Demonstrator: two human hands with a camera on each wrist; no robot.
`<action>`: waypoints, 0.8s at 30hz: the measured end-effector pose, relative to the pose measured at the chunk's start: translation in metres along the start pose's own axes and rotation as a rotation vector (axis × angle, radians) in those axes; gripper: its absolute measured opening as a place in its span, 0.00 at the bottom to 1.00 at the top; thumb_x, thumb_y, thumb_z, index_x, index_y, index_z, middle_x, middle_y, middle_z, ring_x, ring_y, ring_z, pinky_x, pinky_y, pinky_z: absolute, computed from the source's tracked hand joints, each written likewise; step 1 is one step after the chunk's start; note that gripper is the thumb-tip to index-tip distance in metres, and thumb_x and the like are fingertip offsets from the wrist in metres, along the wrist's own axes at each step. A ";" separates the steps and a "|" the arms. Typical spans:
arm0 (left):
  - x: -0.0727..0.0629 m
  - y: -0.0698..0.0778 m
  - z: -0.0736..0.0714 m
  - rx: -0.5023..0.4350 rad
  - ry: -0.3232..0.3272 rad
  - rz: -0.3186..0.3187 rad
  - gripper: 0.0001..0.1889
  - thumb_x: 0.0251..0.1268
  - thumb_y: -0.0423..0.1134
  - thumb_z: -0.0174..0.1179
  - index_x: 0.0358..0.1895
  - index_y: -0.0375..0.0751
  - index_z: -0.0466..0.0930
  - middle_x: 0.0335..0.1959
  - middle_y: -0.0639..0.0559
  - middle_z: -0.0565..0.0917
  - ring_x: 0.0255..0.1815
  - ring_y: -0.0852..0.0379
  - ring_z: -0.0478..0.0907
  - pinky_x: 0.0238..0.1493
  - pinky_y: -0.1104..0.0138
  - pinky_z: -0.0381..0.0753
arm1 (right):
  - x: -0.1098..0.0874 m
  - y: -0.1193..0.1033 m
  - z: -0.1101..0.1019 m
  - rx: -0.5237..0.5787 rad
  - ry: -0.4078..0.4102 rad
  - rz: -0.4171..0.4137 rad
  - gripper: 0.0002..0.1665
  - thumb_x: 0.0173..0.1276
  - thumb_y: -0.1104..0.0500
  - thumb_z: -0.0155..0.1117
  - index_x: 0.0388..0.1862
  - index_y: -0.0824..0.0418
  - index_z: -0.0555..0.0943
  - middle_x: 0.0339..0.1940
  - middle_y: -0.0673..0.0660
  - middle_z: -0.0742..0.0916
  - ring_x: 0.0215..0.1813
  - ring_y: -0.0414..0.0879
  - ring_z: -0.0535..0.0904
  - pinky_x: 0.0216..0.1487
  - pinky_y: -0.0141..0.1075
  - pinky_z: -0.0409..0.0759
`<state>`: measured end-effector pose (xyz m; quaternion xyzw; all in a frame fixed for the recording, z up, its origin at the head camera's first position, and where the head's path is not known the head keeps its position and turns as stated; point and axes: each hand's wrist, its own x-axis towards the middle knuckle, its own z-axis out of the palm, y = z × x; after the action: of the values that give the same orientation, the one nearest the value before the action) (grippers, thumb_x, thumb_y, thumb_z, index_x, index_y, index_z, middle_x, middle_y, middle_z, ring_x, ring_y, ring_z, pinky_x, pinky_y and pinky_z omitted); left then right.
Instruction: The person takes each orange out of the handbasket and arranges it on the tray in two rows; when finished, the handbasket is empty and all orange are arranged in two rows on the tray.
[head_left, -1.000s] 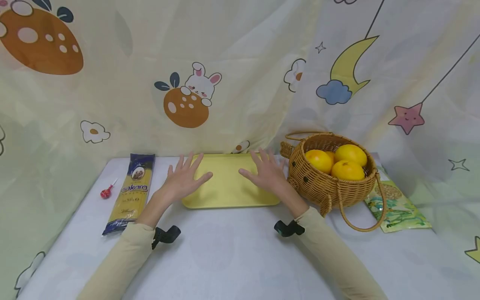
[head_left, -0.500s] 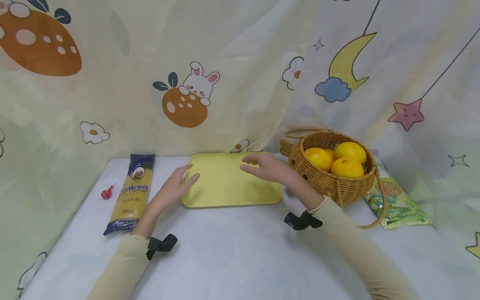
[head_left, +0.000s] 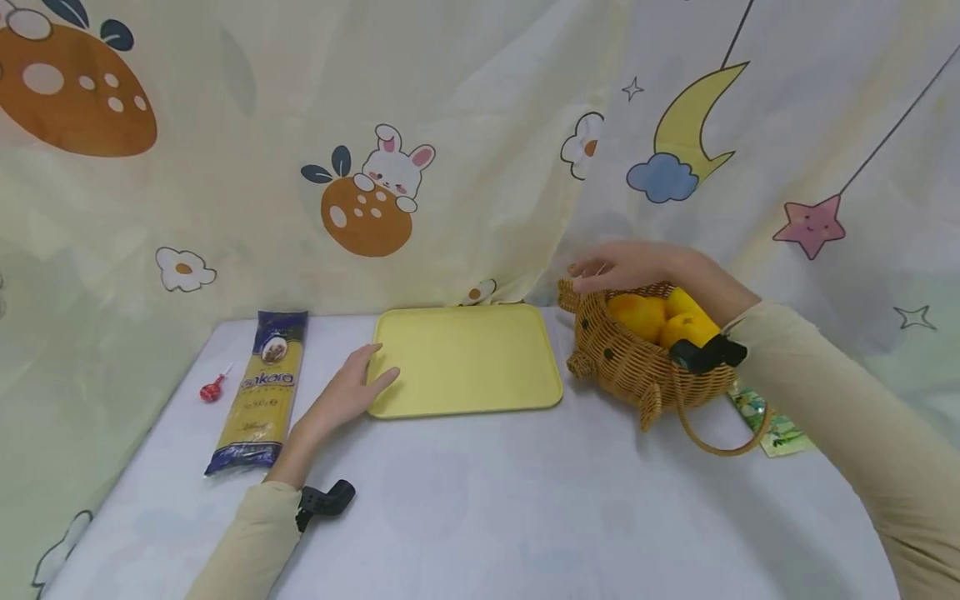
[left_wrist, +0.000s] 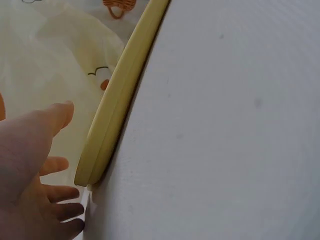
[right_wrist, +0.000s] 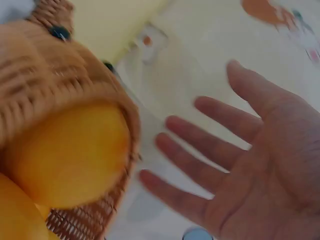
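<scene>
Above the back rim of the wicker basket [head_left: 630, 375] is my right hand [head_left: 637, 262], its fingers extended and apart from the yellow fruit [head_left: 636, 317]. The right wrist view shows that hand [right_wrist: 270, 155] spread beside the basket [right_wrist: 60, 75], with nothing in it; one fruit [right_wrist: 75, 155] fills much of the basket's opening. My left hand [head_left: 348, 387] is at the near left corner of the yellow tray [head_left: 465, 358], thumb apart from the fingers. In the left wrist view the left hand [left_wrist: 30, 165] holds nothing; whether it touches the tray [left_wrist: 115, 100] I cannot tell.
A pasta packet [head_left: 262, 392] lies left of the left hand, with a red lollipop [head_left: 212, 389] beyond it. A green packet [head_left: 776, 425] lies partly hidden behind the basket and right arm. A printed curtain [head_left: 465, 150] rises behind the white table [head_left: 465, 500].
My right hand has swept from above the tray to the right, over the basket. The left hand has drawn slightly back toward the tray's left corner.
</scene>
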<state>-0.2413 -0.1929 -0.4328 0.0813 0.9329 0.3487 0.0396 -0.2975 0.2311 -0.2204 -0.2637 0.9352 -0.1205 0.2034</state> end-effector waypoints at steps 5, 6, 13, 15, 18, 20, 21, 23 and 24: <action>0.004 -0.009 0.009 0.075 -0.009 0.006 0.50 0.66 0.69 0.47 0.78 0.35 0.42 0.79 0.34 0.47 0.80 0.33 0.39 0.78 0.41 0.42 | -0.013 0.035 -0.014 0.178 -0.180 0.135 0.40 0.74 0.40 0.52 0.76 0.58 0.57 0.76 0.67 0.63 0.73 0.66 0.63 0.61 0.55 0.78; 0.005 -0.010 0.011 0.101 -0.015 0.016 0.51 0.66 0.69 0.46 0.78 0.34 0.41 0.79 0.34 0.46 0.80 0.33 0.37 0.78 0.41 0.40 | -0.013 0.043 -0.014 0.211 -0.226 0.150 0.41 0.74 0.41 0.52 0.77 0.59 0.56 0.77 0.67 0.60 0.74 0.67 0.61 0.60 0.55 0.80; 0.001 -0.013 0.019 0.176 -0.017 0.042 0.54 0.65 0.72 0.43 0.78 0.34 0.34 0.80 0.37 0.40 0.81 0.38 0.35 0.80 0.45 0.37 | -0.006 0.076 0.000 0.381 -0.361 0.197 0.43 0.73 0.43 0.54 0.78 0.59 0.53 0.79 0.68 0.50 0.76 0.70 0.52 0.59 0.57 0.79; 0.000 -0.014 0.020 0.182 -0.010 0.044 0.55 0.65 0.73 0.42 0.77 0.33 0.33 0.80 0.37 0.40 0.81 0.38 0.35 0.80 0.46 0.38 | -0.002 0.081 0.005 0.417 -0.374 0.202 0.43 0.73 0.44 0.55 0.78 0.60 0.52 0.79 0.68 0.49 0.76 0.69 0.53 0.60 0.59 0.78; 0.001 -0.016 0.022 0.191 -0.003 0.038 0.56 0.65 0.73 0.41 0.77 0.32 0.32 0.80 0.36 0.40 0.81 0.38 0.36 0.80 0.47 0.38 | 0.004 0.085 0.011 0.450 -0.407 0.215 0.45 0.72 0.44 0.56 0.79 0.59 0.50 0.80 0.67 0.46 0.76 0.67 0.52 0.63 0.61 0.75; 0.001 -0.018 0.023 0.192 0.003 0.038 0.55 0.65 0.74 0.40 0.77 0.32 0.32 0.80 0.36 0.40 0.81 0.38 0.37 0.80 0.47 0.39 | 0.006 0.086 0.013 0.450 -0.426 0.225 0.47 0.71 0.44 0.57 0.79 0.59 0.48 0.80 0.67 0.45 0.76 0.67 0.52 0.63 0.61 0.74; 0.001 -0.018 0.023 0.194 0.005 0.037 0.55 0.65 0.73 0.40 0.77 0.32 0.32 0.80 0.36 0.40 0.81 0.38 0.37 0.80 0.47 0.39 | 0.008 0.086 0.014 0.451 -0.432 0.226 0.47 0.71 0.44 0.57 0.79 0.59 0.48 0.80 0.67 0.44 0.76 0.66 0.51 0.64 0.62 0.74; 0.001 -0.018 0.023 0.201 0.009 0.034 0.55 0.65 0.73 0.39 0.77 0.32 0.32 0.80 0.36 0.40 0.81 0.38 0.37 0.80 0.47 0.39 | 0.011 0.086 0.014 0.454 -0.440 0.235 0.48 0.71 0.44 0.58 0.79 0.58 0.48 0.80 0.66 0.45 0.75 0.65 0.53 0.64 0.61 0.73; 0.001 -0.018 0.022 0.206 0.012 0.031 0.54 0.66 0.73 0.39 0.77 0.32 0.32 0.80 0.36 0.41 0.81 0.38 0.37 0.80 0.47 0.39 | 0.012 0.085 0.014 0.453 -0.441 0.239 0.48 0.70 0.43 0.59 0.79 0.58 0.48 0.80 0.66 0.45 0.75 0.64 0.54 0.64 0.61 0.73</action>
<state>-0.2415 -0.1924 -0.4615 0.0973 0.9626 0.2522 0.0199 -0.3390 0.2936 -0.2648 -0.1200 0.8425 -0.2406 0.4668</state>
